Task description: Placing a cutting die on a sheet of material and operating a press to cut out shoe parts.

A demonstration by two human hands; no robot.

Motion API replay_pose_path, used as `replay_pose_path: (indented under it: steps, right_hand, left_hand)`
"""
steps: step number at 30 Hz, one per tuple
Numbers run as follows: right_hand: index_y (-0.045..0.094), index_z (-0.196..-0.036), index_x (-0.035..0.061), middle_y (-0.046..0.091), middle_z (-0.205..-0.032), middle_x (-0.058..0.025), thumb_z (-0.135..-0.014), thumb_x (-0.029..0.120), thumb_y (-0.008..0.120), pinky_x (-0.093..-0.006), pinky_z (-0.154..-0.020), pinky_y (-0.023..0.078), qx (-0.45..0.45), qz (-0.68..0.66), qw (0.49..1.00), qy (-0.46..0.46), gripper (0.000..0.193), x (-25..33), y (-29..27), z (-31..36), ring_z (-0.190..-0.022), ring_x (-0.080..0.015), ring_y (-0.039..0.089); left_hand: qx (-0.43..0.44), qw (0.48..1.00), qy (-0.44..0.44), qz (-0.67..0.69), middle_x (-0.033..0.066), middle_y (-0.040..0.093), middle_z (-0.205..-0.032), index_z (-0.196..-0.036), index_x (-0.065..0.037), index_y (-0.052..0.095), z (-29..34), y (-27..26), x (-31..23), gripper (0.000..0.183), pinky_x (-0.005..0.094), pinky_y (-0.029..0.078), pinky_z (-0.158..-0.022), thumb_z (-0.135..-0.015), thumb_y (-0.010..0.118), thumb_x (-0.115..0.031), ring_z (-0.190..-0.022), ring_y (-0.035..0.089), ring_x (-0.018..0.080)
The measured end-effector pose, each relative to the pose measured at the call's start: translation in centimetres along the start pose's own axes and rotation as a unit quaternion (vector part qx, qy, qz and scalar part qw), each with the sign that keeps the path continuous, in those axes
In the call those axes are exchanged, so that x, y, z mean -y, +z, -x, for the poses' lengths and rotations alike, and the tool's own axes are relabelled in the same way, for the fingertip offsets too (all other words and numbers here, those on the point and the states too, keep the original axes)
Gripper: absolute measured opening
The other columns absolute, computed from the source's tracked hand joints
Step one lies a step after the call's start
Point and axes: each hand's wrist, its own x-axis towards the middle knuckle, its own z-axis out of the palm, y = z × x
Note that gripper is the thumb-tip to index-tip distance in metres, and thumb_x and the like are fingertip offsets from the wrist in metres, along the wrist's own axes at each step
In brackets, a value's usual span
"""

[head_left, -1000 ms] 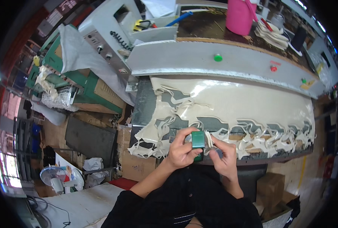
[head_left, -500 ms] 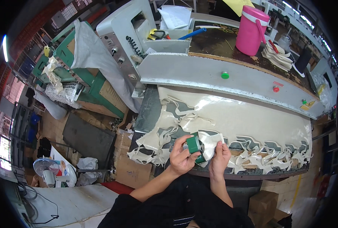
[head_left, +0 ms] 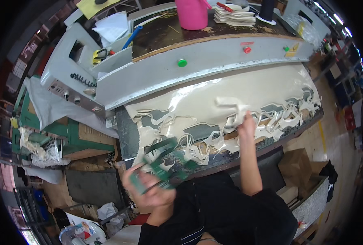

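Observation:
My left hand, smeared by motion, is closed around a green cutting die with an open frame shape. The die hangs over the near left edge of a cutting table. Over the sheet's near half, my right hand pinches a cream cut piece, also blurred, so its exact outline is unclear. Below lies a glossy cream sheet. Its near side is cut into openings and curling strips, with the dark grey cutting surface showing through.
Behind the sheet runs a grey press beam with a green button and a red button. On its top stand a pink jug and a stack of cream pieces. A cardboard box sits right of me.
My hands have parted: the left carried the green die left and nearer, while the right took the cream piece away over the sheet. The whole view has also turned toward the right.

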Motion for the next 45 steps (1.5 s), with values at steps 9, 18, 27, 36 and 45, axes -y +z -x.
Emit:
replay_pose_path:
  steps: [9, 18, 27, 36, 45]
  right_hand:
    - [0.067, -0.128, -0.005, 0.072, -0.105, -0.019, -0.114, 0.018, 0.054, -0.0387, -0.087, 0.054, -0.024, 0.452, 0.694, -0.56, 0.03, 9.8, -4.0, 1.1, -0.094, -0.0277, 0.071]
    - [0.067, -0.127, -0.0042, 0.074, -0.095, -0.0191, -0.114, 0.014, 0.049, -0.0388, -0.077, 0.055, 0.058, 0.421, 0.71, -0.562, 0.029, 8.3, 0.6, 8.2, -0.083, -0.0335, 0.072]
    - [0.07, -0.104, 0.0065, 0.075, -0.092, -0.015, -0.09, 0.01, 0.07, -0.0506, -0.072, 0.055, 0.37, 0.622, 0.47, -0.505, 0.015, 2.4, 3.2, 13.2, -0.079, -0.0377, 0.071]
    - [0.07, -0.111, 0.0076, 0.072, -0.087, -0.0098, -0.094, 0.018, 0.074, -0.0437, -0.067, 0.055, 0.488, 0.572, 0.441, -0.49, 0.02, -3.1, 7.4, 17.8, -0.075, -0.032, 0.072]
    - [0.081, -0.12, 0.0107, 0.08, -0.099, -0.0152, -0.087, 0.032, 0.089, -0.0378, -0.074, 0.062, 0.564, 0.439, 0.602, -0.355, 0.04, -1.8, 13.7, 12.2, -0.084, -0.0348, 0.078]
  left_hand:
    - [0.379, 0.912, 0.069, -0.14, 0.0235, 0.067, -0.129, -0.092, 0.001, 0.077, -2.9, -0.4, 6.6, 0.02, 0.046, 0.057, -0.094, -0.083, 0.088, -0.012, -0.11, 0.069, 0.0392]
    - [0.557, 0.819, -0.016, -0.139, 0.0222, 0.068, -0.121, -0.093, -0.002, 0.08, 11.7, 6.0, 13.3, 0.019, 0.0481, 0.056, -0.092, -0.084, 0.085, -0.017, -0.111, 0.066, 0.041]
    - [0.47, 0.88, -0.047, 0.052, 0.02, 0.072, -0.124, -0.127, -0.001, 0.07, 1.5, 7.4, 10.4, 0.049, 0.0446, 0.054, -0.102, -0.089, 0.086, -0.028, -0.117, 0.069, 0.0395]
    - [0.635, 0.766, -0.081, 0.047, 0.0213, 0.076, -0.099, -0.121, -0.001, 0.076, -6.6, 6.7, 9.8, 0.036, 0.0443, 0.059, -0.082, -0.087, 0.081, -0.01, -0.089, 0.075, 0.0408]
    - [0.619, 0.774, -0.024, -0.129, 0.0201, 0.072, -0.088, -0.111, -0.008, 0.082, -13.2, 11.3, 7.0, 0.026, 0.047, 0.057, -0.073, -0.085, 0.082, -0.011, -0.083, 0.07, 0.0438]
